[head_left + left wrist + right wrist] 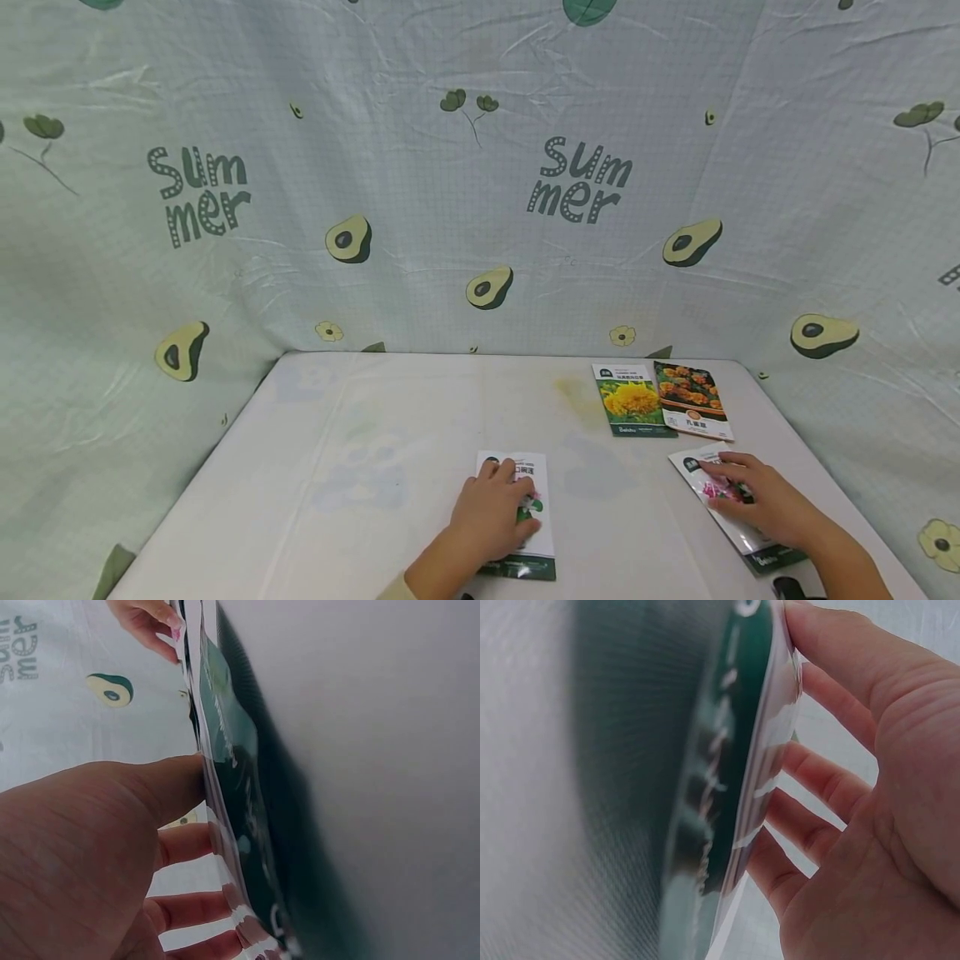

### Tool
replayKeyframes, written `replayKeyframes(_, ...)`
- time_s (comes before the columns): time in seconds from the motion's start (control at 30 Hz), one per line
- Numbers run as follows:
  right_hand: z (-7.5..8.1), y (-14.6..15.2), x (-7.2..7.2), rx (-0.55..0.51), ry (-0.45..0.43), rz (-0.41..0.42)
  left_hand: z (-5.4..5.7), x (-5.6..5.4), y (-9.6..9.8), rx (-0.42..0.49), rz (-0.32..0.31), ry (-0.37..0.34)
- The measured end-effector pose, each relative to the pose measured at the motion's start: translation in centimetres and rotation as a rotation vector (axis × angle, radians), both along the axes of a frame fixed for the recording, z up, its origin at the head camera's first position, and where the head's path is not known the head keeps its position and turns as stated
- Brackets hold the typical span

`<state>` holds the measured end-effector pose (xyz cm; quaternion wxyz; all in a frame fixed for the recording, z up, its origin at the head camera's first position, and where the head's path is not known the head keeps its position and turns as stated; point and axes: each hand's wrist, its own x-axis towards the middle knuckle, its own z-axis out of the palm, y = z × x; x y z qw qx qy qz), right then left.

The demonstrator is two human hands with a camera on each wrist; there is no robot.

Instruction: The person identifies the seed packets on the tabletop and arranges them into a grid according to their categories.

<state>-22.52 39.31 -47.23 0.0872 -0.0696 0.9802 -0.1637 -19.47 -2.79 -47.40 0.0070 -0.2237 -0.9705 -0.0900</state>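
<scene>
Two seed packets are touched, one by each hand. The left hand (pixel 497 510) is laid over the left packet (pixel 538 505); its fingers are parted and gently bent, with the tips set on the printed face rather than wrapped round it. The packet's top edge is seen just beyond those fingertips, its right edge just beside the thumb, and its dark green end below the palm. The right hand (pixel 772 500) is held in a similar way, fingers spread and lightly curved, upon the slanted right packet (pixel 738 533); a top corner is left showing past the fingertips, a long edge is seen just outside the thumb, and the green end is set below the palm, toward the wrist. In both wrist views the packets are seen nearly edge-on with a shadow alongside, and whether they are lifted cannot be told. Ahead of the right fingers, near the table's far edge, a yellow-flower packet (pixel 632 402) and an orange-flower packet (pixel 692 400) are placed side by side, slightly overlapped. Room is given by the white table (pixel 360 533), which is stretched widely to the left of the left fingers and also between the two hands. Beyond the far edge, a printed cloth (pixel 420 192) is hung, and the table's right edge is run past the right hand's outer side.
</scene>
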Motion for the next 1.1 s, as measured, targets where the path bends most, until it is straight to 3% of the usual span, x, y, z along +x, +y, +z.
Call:
replayKeyframes(0.53,0.0,0.0,0.0,0.007,-0.006,-0.003,-0.4,0.0,-1.2,0.029,-0.001,0.004)
replayKeyframes(1.1,0.0,0.0,0.0,-0.001,0.004,0.0,0.2,0.3,-3.8,0.034,-0.036,0.002)
